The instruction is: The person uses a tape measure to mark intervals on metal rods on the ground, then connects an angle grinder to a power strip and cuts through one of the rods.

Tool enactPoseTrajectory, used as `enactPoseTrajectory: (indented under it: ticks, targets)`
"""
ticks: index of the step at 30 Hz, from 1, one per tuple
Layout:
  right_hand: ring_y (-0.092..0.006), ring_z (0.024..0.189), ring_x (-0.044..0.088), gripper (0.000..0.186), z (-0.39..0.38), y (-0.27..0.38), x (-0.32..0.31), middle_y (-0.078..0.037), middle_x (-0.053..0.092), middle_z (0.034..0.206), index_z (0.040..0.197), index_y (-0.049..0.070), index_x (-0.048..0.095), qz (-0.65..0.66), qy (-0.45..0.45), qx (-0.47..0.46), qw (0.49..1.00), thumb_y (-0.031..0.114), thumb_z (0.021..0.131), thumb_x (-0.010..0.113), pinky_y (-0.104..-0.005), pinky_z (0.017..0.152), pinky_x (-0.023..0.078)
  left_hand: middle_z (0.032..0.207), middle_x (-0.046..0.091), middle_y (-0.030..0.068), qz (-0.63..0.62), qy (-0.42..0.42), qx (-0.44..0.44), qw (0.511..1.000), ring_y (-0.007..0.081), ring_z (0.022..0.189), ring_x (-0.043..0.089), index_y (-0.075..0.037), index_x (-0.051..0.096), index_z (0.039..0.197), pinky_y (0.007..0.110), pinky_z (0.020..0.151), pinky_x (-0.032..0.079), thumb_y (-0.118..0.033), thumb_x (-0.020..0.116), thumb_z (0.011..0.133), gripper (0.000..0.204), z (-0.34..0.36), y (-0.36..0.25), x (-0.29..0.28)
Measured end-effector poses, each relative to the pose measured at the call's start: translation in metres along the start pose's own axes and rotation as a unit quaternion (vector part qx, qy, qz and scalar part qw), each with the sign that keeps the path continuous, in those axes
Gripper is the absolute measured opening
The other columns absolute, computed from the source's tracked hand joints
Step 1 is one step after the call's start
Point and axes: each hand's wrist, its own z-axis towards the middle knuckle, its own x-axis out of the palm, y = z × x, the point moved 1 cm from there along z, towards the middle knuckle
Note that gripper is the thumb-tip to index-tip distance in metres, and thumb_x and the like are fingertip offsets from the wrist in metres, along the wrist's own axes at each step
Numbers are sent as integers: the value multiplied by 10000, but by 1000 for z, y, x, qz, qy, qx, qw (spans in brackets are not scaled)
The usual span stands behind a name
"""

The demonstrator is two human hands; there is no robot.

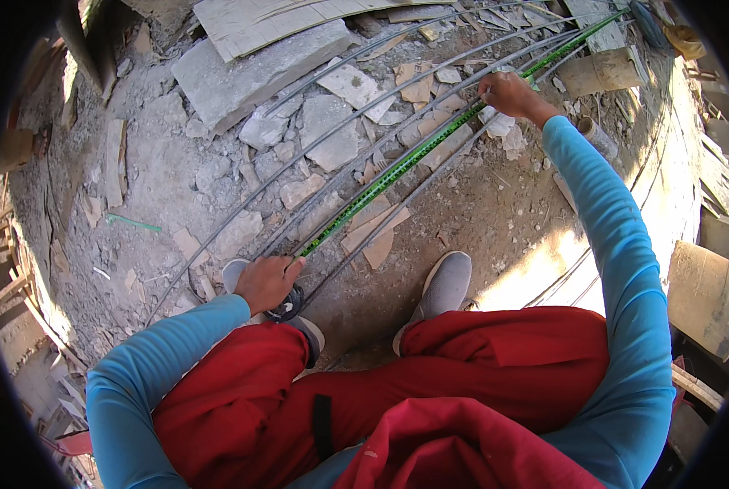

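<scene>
A green strip like a measuring tape [389,175] runs diagonally along several grey metal rods [349,261]. My left hand [265,281] is closed on the strip's lower end; just below it is a black object [285,306], partly hidden, which I cannot make out clearly. Up and to the right, my right hand [507,96] pinches the same strip where it lies over the rods, fingers bent around it. My grey shoes [446,285] are planted on the dusty ground beside the rods.
Concrete slabs [250,73] and broken pieces [328,134] litter the ground ahead. A short green strip [132,222] lies at the left. Cylindrical pieces [601,73] sit at upper right, a curved board [702,297] at the right, and wooden debris [14,289] along the left rim.
</scene>
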Motion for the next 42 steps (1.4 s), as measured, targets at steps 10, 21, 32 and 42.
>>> enactPoseTrajectory:
  ticks: [10,21,32,42]
  targets:
    - [-235,731,733,191,-4,37,-19,-116,742,825,1043,72,732,118,96,-5,988,207,918,683,-392,736,570,820,661,285,-11,-12,10,1000,503,820,635,-1,684,825,565,770,488,-428,481,1051,524,-1,-3,-3]
    - [-195,729,746,242,-8,87,-31,-96,748,827,1080,86,711,175,206,15,963,190,865,668,-363,781,577,810,666,276,-5,-12,14,1000,493,824,644,-10,689,836,562,775,490,-429,472,1055,520,-1,-2,-4]
    - [-196,707,743,200,-7,88,-28,-83,738,744,1035,95,719,160,189,10,969,170,858,661,-355,791,574,823,673,267,-4,-4,12,1000,489,832,646,1,683,851,564,777,484,-452,445,1065,555,0,0,-4]
    - [-206,677,729,159,-6,86,-22,-98,729,729,995,74,718,137,165,-32,976,162,868,682,-377,718,574,827,673,275,-10,-10,13,1000,494,824,645,2,689,858,568,781,484,-453,451,1063,552,-1,1,-3]
